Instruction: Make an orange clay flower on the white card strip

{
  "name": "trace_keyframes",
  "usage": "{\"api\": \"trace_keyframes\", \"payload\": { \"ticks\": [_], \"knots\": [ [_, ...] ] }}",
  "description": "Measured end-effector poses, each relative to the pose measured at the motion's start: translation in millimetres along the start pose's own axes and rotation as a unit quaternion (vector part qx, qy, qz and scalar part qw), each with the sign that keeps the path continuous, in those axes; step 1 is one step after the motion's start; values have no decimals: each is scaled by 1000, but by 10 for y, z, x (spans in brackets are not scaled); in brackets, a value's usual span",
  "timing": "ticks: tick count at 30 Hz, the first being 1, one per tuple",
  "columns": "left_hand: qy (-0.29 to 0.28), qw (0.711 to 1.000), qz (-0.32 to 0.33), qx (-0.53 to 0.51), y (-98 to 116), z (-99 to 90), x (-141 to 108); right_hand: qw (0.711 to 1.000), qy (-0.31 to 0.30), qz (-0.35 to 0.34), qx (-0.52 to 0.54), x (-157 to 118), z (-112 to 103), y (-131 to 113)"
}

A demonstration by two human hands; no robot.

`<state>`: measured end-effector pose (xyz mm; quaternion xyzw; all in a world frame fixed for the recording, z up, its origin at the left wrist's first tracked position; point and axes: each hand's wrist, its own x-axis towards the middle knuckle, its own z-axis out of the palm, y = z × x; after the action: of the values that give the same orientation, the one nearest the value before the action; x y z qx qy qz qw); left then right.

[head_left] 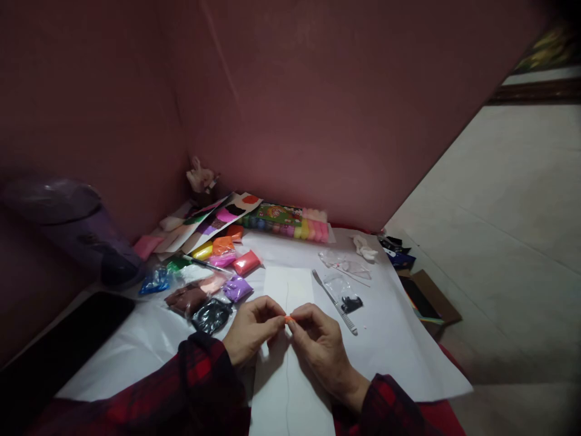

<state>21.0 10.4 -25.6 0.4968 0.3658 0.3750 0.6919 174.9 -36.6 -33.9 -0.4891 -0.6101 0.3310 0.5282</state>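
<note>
Between the fingertips of both hands is a small piece of orange modelling clay. My left hand pinches it from one side, and my right hand pinches it from the other. Below them lies a long white strip of paper with a thin line running down its middle. A fork rests just beyond my right hand. Packets of coloured clay sit left of my left hand, among them a purple packet and a black packet.
A clear bag with a dark lump lies near the fork. Painted sheets and a multicoloured clay pack stand along the wall. At the left are a dark flat object and a purple container. An open box sits at right.
</note>
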Motion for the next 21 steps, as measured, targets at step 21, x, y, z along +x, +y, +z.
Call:
{"api": "trace_keyframes", "payload": {
  "ticks": [21],
  "knots": [
    [3,1000,-29,0,25,5,-7,997,-34,34,54,0,-13,-30]
  ]
}}
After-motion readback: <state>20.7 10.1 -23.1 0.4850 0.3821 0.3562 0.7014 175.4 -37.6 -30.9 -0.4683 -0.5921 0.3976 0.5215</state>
